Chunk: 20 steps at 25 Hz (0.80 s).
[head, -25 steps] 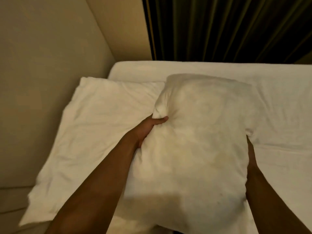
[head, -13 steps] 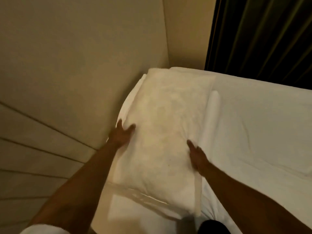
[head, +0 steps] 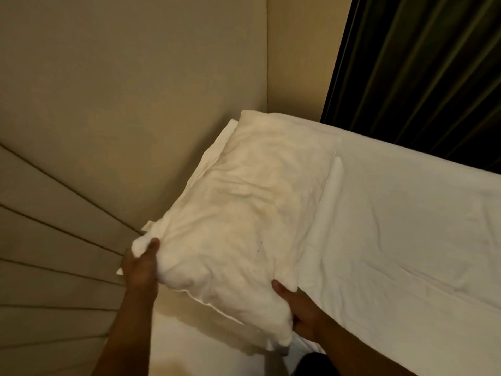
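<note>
A: Where is the pillow (head: 244, 218) lying?

B: It is lying at the far left of the bed (head: 406, 240), tucked into the corner and running along the headboard (head: 108, 104). It is sitting on a flatter lower pillow (head: 331, 185), whose edges are peeking out on both sides.

A: What is it all looking like?

B: The pillow is plump, soft and oblong, in off-white cloth that is creasing all over, with a piped seam showing along its near end. The bed is showing smooth white fabric with a few long folds. The headboard is looking matte and beige, with ribs fanning out at the near left. A dark curtain (head: 420, 63) is hanging in pleats at the far right.

A: And the hands?

B: The left hand (head: 141, 267) is grasping the near left corner, thumb on top, bunching the cloth. The right hand (head: 301, 308) is gripping the near right corner, thumb on top and fingers tucked beneath.

A: What is differing from before?

B: Half a second ago both hands were lying flat on the long sides, farther up. Now they are clutching the near corners, the near end is lifting off the bed, and the cloth is wrinkling more. A second ago the pillow was being held over the middle of the bed.
</note>
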Motion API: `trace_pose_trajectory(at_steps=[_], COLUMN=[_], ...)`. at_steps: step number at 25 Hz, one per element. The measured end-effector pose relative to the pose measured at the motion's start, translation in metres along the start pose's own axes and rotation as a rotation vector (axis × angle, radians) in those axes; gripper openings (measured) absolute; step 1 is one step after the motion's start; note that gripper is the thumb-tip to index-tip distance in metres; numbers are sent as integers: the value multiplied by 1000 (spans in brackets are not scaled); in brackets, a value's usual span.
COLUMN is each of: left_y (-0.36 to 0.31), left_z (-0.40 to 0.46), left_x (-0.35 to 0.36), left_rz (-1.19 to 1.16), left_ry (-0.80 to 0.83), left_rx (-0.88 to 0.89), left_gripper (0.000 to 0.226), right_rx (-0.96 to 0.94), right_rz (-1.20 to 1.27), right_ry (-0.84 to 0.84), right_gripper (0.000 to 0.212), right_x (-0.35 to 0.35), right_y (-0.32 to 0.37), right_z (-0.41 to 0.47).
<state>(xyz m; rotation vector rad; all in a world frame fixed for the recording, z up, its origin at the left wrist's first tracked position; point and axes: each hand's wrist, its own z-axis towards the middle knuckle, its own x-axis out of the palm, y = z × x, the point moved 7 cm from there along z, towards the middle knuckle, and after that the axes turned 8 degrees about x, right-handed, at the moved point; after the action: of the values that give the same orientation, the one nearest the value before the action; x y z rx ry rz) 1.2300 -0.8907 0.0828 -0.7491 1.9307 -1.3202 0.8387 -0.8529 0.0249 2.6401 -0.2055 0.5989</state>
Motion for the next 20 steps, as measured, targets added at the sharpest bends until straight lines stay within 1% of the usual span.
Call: trace_pose_trajectory(at_steps=[1, 2, 4, 5, 6, 7, 9, 11, 12, 13, 14, 17, 19, 20], left_y=[-3, 1, 27, 44, 58, 61, 59, 65, 65, 63, 60, 53, 49, 46], left_z=[4, 6, -7, -15, -18, -22, -32, -47, -54, -62, -65, -72, -80, -85], left_x=[-6, -11, -16, -18, -22, -27, -35, -41, -41, -41, -41, -39, -36, -35], left_rz=[43, 114, 218, 218, 189, 146, 93, 28, 16, 25, 32, 115, 224, 308], left_ry=[-25, -29, 30, 47, 68, 67, 115, 217, 295, 369, 441, 591, 656, 690], left_rx=[33, 33, -115, -171, -176, -159, -172, -256, -274, -278, -268, -207, -127, -66], left_gripper=[65, 70, 83, 80, 73, 65, 57, 52, 44, 36, 32, 30, 32, 34], right_rx=[0, 3, 18, 17, 30, 11, -75, -121, -128, -156, -197, -287, -244, -230], right_rz=[-5, -29, -107, -160, -209, -246, -287, -335, -373, -424, -488, -654, -804, -908], right_ry=[2, -50, -305, -379, -427, -464, -553, -597, -600, -597, -638, -729, -785, -836], right_gripper=[45, 54, 94, 102, 95, 83, 66, 52, 46, 44, 47, 53, 66, 69], right_x=[3, 2, -15, -19, -19, -14, 1, 14, 24, 30, 36, 51, 58, 65], right_y=[-2, -5, -18, -20, -26, -32, -40, -57, -65, -74, -80, -98, -111, -111], right_z=[3, 5, 10, 7, 3, -3, -21, -36, -43, -42, -44, -55, -64, -73])
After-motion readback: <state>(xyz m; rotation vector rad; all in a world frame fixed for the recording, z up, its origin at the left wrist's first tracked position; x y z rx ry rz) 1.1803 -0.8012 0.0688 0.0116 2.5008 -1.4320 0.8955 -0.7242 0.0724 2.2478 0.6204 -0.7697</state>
